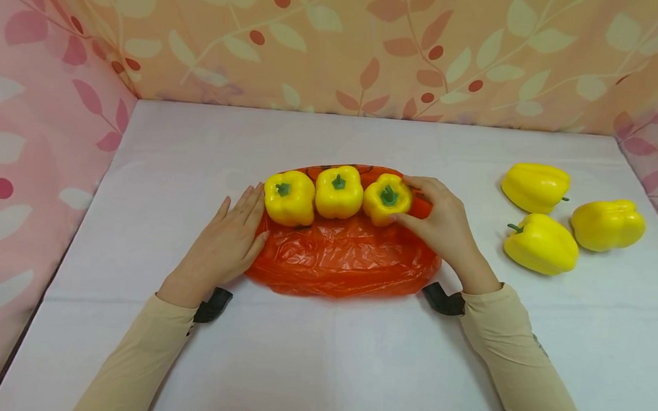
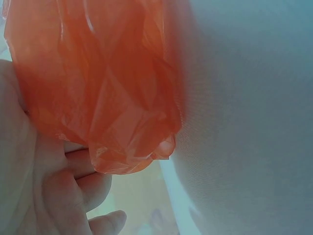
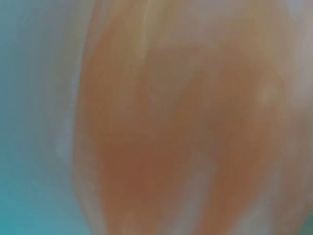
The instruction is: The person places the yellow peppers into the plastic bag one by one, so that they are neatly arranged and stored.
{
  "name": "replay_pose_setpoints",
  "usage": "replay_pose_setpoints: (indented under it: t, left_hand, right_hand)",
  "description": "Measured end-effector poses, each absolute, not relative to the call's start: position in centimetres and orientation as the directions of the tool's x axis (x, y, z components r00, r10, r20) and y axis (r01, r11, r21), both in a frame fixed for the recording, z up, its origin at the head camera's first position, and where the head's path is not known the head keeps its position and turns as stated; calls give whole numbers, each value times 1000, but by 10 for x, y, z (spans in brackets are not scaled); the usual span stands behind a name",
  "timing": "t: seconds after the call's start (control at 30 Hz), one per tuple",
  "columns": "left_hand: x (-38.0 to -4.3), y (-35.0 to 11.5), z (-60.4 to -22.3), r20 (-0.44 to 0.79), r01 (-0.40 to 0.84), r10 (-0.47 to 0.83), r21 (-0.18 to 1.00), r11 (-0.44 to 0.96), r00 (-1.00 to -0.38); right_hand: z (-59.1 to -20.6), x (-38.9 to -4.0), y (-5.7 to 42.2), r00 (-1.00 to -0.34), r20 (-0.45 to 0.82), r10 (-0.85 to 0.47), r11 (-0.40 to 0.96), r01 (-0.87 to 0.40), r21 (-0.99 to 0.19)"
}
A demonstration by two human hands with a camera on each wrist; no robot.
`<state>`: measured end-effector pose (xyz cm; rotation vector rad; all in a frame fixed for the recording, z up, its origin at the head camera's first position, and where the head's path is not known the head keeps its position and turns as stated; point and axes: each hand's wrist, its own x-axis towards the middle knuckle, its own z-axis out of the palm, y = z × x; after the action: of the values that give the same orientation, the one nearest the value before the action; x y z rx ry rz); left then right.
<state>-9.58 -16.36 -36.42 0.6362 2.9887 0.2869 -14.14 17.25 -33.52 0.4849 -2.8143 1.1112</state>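
Three yellow bell peppers with green stems stand in a row along the far part of a red plastic bag [image 1: 337, 256]. My right hand [image 1: 447, 222] grips the right-hand bell pepper [image 1: 377, 203], thumb on its near side and fingers on its far side. The middle bell pepper [image 1: 338, 201] stands between the other two. Beside the left bell pepper [image 1: 289, 206], my left hand [image 1: 226, 240] lies with straight fingers against the bag's left side. In the left wrist view, the crinkled bag [image 2: 112, 93] covers part of that hand's fingers [image 2: 93, 191]. The right wrist view is blurred.
To the right on the white-covered table [image 1: 320, 356] lie three more yellow bell peppers, one at the back [image 1: 535, 187], one in front [image 1: 543, 245] and one farthest right [image 1: 607, 224]. A patterned curtain [image 1: 338, 49] hangs behind the table.
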Motion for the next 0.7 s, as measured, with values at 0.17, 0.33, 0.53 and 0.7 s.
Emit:
replay_pose_setpoints:
  t: [0.17,0.33,0.53,0.7]
  left_hand:
    - [-96,-163,-364,-31,399,412,197,896,-911]
    - [-96,-162,-364,-32,396,410,199,897,-912]
    - [-96,-162,-364,-32,396,410,205,895,-911]
    - [-96,-163,-364,-35,393,408,204,896,-912]
  right_hand:
    - [-333,-139,176,-947,199,-251,664,-318,-677]
    - [-331,-135,182,-947,231,-224,637,-322,-701]
    - [-329,-127,195,-952,247,-180,604,-305,-736]
    - [-326,-121,208,-964,235,-126,608,-262,-749]
